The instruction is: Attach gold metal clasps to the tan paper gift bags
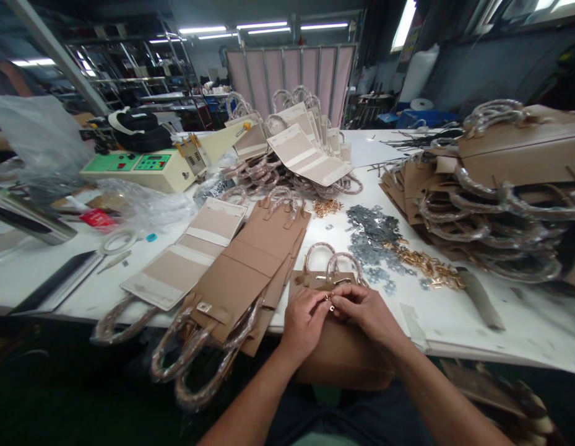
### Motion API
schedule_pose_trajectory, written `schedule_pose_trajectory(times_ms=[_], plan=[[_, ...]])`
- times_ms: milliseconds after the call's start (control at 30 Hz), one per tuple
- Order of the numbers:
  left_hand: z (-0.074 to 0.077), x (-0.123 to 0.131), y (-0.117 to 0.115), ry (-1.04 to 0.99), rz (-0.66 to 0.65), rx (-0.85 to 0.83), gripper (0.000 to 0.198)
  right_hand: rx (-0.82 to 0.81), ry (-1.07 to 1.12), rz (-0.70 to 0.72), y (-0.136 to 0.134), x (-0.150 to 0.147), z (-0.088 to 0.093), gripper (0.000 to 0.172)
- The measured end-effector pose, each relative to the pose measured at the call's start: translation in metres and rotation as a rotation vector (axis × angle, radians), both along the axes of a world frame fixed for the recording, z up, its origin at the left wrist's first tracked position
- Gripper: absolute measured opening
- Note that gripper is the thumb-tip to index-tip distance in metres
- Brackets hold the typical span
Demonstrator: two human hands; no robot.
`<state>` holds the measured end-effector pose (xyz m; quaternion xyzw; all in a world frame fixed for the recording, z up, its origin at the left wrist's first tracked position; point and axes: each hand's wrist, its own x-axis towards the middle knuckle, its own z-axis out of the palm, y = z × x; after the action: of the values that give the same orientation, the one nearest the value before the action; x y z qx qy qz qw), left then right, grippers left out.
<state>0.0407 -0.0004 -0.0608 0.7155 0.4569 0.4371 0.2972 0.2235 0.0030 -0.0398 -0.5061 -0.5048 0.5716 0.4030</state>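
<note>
My left hand [306,314] and my right hand [361,308] meet over a brown bag panel [347,356] that hangs over the table's front edge. Both hands are closed, fingertips pinching a small gold-coloured metal fitting [331,302] between them. Its exact shape is too small to make out. Behind my fingers, the panel's two handles [345,263], wrapped in clear plastic, lie on the white tabletop. To the left, a stack of brown bag panels [243,263] with wrapped handles reaches past the edge.
Grey metal plates [373,235] and gold fittings [431,266] lie scattered right of centre, near a grey-green rod-like tool [482,300]. Brown panels are piled high on the right [514,148]. A pale yellow machine [143,170] stands back left; more beige panels [310,155] fill the back.
</note>
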Motion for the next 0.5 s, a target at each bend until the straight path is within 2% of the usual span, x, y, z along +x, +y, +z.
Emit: schedule_pose_trajectory(times_ms=[133,333,500], plan=[[0.004,-0.004,0.002,-0.016,-0.059,-0.072,0.024,0.019,-0.001,0.029,0.000,0.001,0.003,0.030],[0.003,-0.006,0.002,0.007,-0.031,-0.110,0.024,0.127,-0.025,0.061,0.000,-0.001,-0.001,0.021],[0.001,-0.006,0.001,0.008,-0.022,-0.129,0.024,0.175,-0.041,0.025,-0.001,-0.002,-0.008,0.023]])
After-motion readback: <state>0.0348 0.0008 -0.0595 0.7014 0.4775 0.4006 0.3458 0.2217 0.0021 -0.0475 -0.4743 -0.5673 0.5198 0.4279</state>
